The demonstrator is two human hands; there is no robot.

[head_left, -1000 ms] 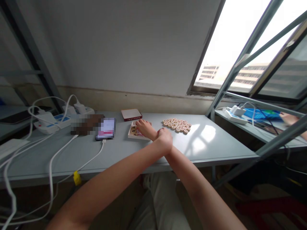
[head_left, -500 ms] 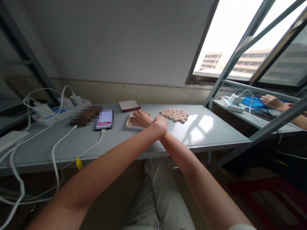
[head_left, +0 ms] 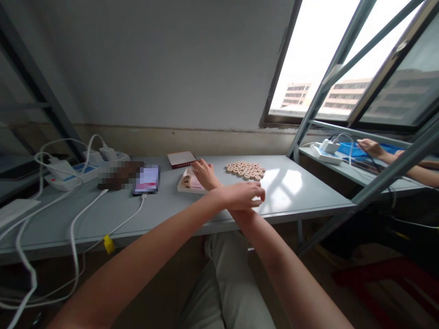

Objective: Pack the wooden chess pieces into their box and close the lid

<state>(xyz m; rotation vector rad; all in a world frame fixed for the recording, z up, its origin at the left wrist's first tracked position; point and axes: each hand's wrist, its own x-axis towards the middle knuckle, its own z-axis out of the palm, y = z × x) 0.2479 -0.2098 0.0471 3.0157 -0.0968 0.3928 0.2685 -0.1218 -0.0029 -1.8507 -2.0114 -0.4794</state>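
Note:
My forearms are crossed, the left lying over the right. My left hand (head_left: 244, 194) hovers over the table's front part with its fingers loosely bent and a gap by the thumb; nothing shows in it. Close beyond it, many round wooden xiangqi pieces (head_left: 245, 170) lie in a flat cluster. My right hand (head_left: 205, 173) is over the back right part of a shallow white box (head_left: 192, 190). Its fingertips are drawn together around something small that I cannot make out. Pink paper and a few pieces (head_left: 187, 182) show inside the box; my hand hides part of it.
Behind the box sits a red-edged lid (head_left: 181, 159). Left of it lie a phone (head_left: 147, 179) on a white cable, a brown, partly blurred item (head_left: 132, 171) and a power strip (head_left: 70, 180). At right are a metal bed frame post (head_left: 308, 119) and another person's hand (head_left: 372, 148).
My left hand has moved right and toward me, its fingers loosening. My right hand has risen slightly from inside the box, uncovering more pink paper. The view has shifted a little.

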